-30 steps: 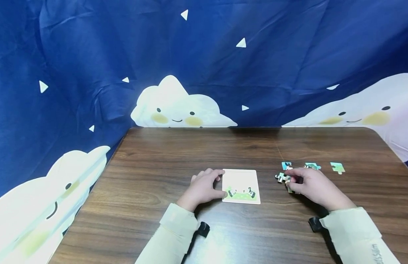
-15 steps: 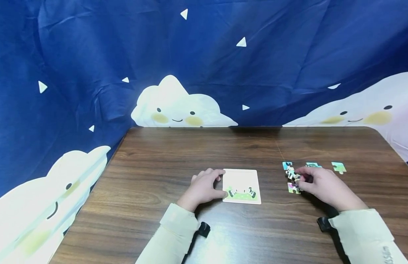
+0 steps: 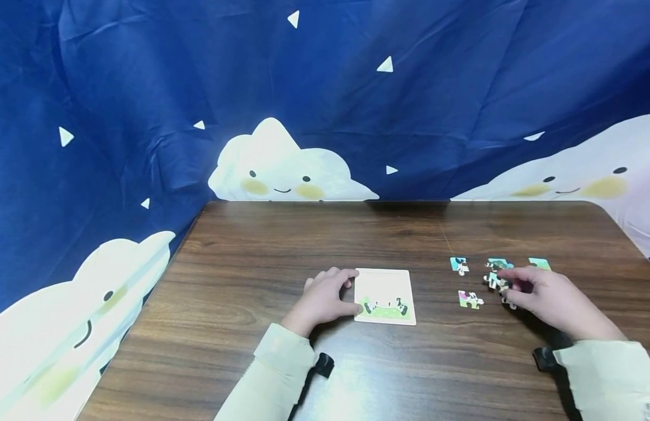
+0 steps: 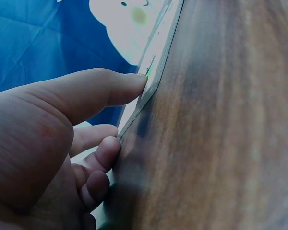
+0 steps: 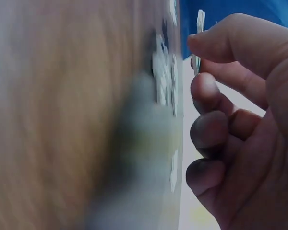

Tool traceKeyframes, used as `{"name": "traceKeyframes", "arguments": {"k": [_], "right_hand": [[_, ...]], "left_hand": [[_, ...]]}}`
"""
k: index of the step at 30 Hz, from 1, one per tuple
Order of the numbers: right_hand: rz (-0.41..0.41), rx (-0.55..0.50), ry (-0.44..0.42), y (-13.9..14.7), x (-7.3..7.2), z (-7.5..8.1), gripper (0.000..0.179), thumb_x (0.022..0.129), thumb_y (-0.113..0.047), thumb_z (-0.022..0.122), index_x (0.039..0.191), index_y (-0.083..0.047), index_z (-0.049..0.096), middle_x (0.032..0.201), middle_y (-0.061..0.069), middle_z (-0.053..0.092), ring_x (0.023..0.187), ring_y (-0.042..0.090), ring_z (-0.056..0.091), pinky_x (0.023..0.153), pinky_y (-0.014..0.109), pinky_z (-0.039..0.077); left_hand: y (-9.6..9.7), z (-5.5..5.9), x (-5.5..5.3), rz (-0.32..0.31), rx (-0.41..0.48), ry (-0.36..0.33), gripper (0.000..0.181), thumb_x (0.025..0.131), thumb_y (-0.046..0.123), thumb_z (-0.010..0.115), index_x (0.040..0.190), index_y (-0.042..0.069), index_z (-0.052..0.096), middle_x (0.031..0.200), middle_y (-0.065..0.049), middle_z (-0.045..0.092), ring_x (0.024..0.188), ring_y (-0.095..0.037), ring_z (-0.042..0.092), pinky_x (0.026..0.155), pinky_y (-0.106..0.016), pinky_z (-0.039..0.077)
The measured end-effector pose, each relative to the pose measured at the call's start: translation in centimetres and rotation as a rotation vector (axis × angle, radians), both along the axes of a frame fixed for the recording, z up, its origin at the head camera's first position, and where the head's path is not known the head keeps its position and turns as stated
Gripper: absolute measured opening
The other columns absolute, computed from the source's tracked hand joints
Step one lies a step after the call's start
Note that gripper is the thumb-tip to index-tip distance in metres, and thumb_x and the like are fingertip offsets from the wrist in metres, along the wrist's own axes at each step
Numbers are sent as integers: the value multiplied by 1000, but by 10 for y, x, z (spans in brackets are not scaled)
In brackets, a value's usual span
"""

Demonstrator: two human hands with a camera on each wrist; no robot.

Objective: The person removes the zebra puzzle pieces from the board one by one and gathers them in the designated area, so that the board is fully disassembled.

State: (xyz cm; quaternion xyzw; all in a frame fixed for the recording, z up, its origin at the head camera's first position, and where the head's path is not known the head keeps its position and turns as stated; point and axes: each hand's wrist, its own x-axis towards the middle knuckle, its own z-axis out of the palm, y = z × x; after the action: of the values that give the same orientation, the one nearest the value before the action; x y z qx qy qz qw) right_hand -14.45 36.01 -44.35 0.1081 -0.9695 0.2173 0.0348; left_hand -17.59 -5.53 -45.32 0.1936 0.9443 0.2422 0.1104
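A square puzzle board lies on the table, its picture showing green ground and black-and-white legs along the bottom strip. My left hand rests at its left edge; in the left wrist view the thumb lies on the board, with the other fingers beside the edge. Between thumb and index finger, my right hand pinches a black-and-white jigsaw piece, seen nearly edge-on as a thin jigsaw piece in the right wrist view. It hovers over other pieces, partly hiding a jigsaw piece below.
Loose pieces lie around the right hand: a blue zebra piece, a pink-and-green piece, a teal piece and a green piece. Behind the wooden table hangs a blue cloth with clouds.
My right hand has moved rightward over the loose pieces, carrying the pinched jigsaw piece. The pieces at the left of the group are now uncovered. My left hand and the board stay put.
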Motion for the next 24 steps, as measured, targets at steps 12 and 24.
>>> {"name": "traceKeyframes", "arguments": {"k": [12,24], "right_hand": [[-142,9,-133,40,5,6,41,89,-22,72,114,10,67,99,28,69,88,37,64,72,54,46],[-195,25,-227,64,7,2,41,89,-18,67,111,17,63,93,26,66,79,31,56,74,56,43]], "left_hand": [[-1,-1,-1,-2,7,2,71,77,41,79,142,23,56,105,11,54,98,-14,47,83,-39,33],[0,0,-1,-6,-3,-5,70,78,41,79,142,23,55,105,11,53,97,-14,46,83,-39,33]]}}
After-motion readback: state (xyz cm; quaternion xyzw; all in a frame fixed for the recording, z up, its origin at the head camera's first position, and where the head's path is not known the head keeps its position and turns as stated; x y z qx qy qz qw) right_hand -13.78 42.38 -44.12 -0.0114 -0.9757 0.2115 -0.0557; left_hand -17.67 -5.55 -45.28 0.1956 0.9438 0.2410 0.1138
